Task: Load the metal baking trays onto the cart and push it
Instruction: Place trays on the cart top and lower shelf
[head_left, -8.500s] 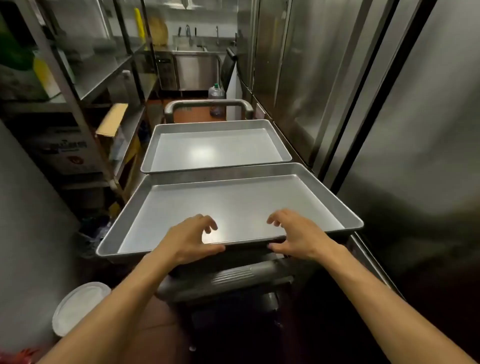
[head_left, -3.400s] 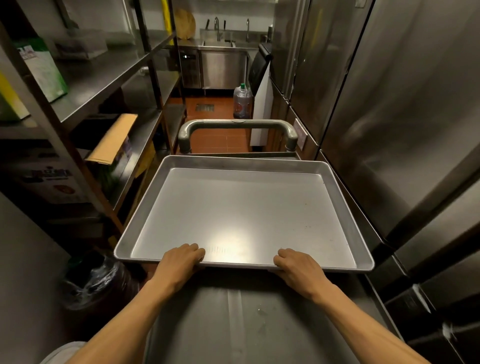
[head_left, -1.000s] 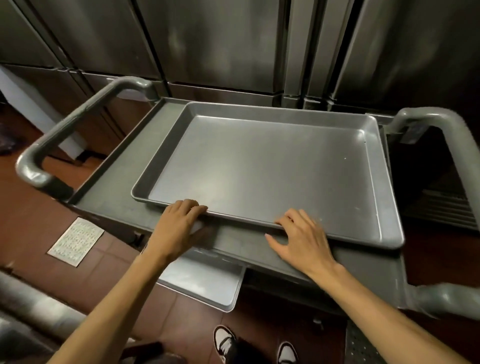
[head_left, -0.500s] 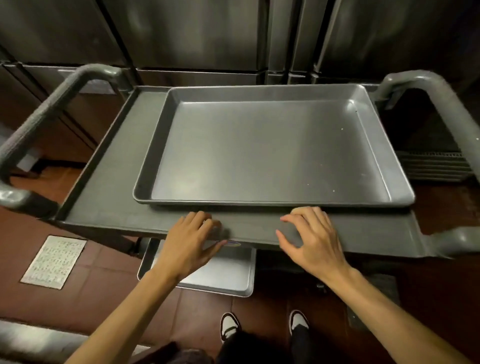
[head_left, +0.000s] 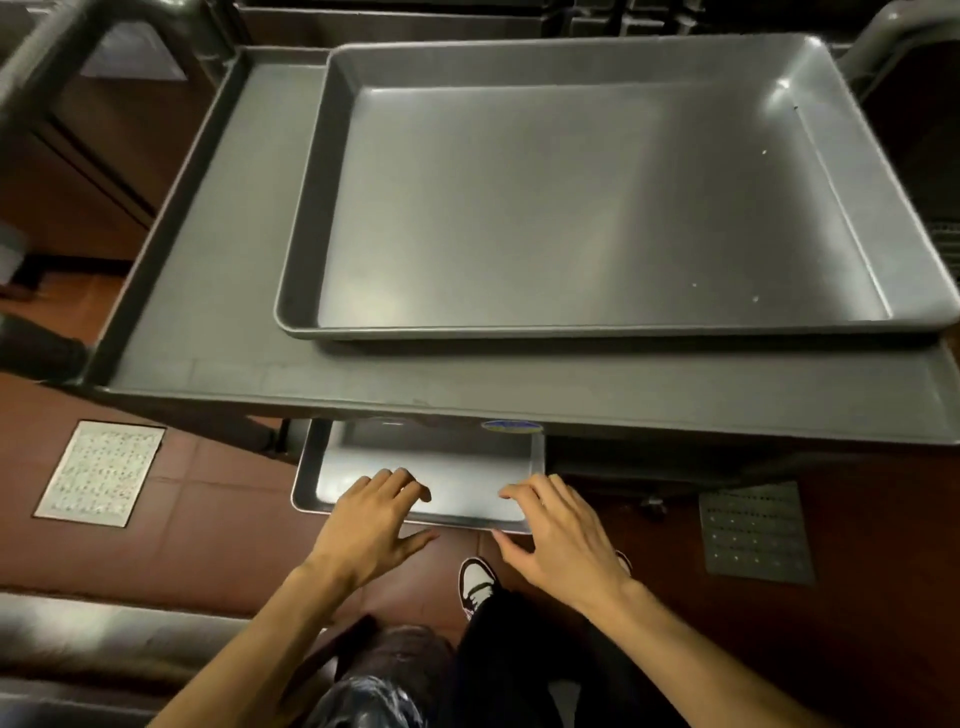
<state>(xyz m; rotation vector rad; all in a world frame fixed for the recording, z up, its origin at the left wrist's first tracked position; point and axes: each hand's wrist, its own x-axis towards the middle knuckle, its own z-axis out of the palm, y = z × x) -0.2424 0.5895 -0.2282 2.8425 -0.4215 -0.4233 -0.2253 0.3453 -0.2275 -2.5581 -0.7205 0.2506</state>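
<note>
A large metal baking tray (head_left: 582, 208) lies flat on the top shelf of the grey cart (head_left: 218, 322). A second metal tray (head_left: 457, 467) sticks out toward me from the cart's lower level, below the top shelf's front edge. My left hand (head_left: 369, 525) hovers over that lower tray's near edge, fingers spread, fingertips at the rim. My right hand (head_left: 561, 535) is beside it, fingers spread over the tray's right near corner. Neither hand grips anything that I can see.
Grey cart handles stand at the far left (head_left: 47, 57) and far right (head_left: 893, 36). A white floor drain plate (head_left: 101, 473) lies left, a metal floor grate (head_left: 753, 530) right, on red tile. My shoe (head_left: 475, 582) is under the hands. Steel cabinets back the cart.
Both hands dropped from the cart's top-shelf front edge down to the lower tray's near edge. My view moved closer and lower; the top tray has not moved.
</note>
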